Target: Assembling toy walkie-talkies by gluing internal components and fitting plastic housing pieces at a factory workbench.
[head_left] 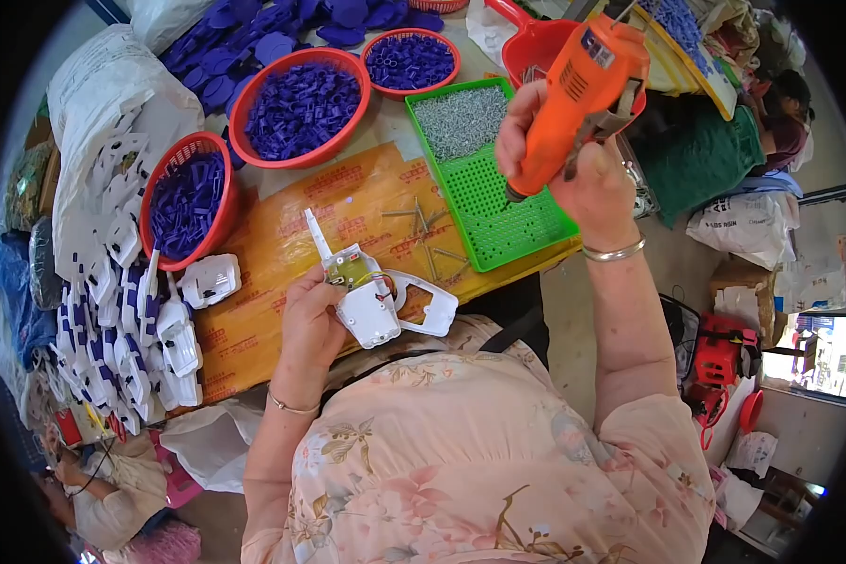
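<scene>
Now, steady white housing (371,305) gripped in left hand (312,315). Keep orange screwdriver (573,89), grasped by right hand (573,160), perpendicular to screw hole

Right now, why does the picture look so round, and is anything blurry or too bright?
Head view: fisheye lens bends the green tray and table edge, with black corners. Even daylight, soft shadows. The right hand with the orange screwdriver and the left hand with the white casing look sharp; bright window glare at lower right.

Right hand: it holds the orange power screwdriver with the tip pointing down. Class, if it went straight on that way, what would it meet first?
Most likely the green perforated tray just below the orange power screwdriver in the right hand; its bare part, not the screw pile. Depth is uncertain.
</scene>
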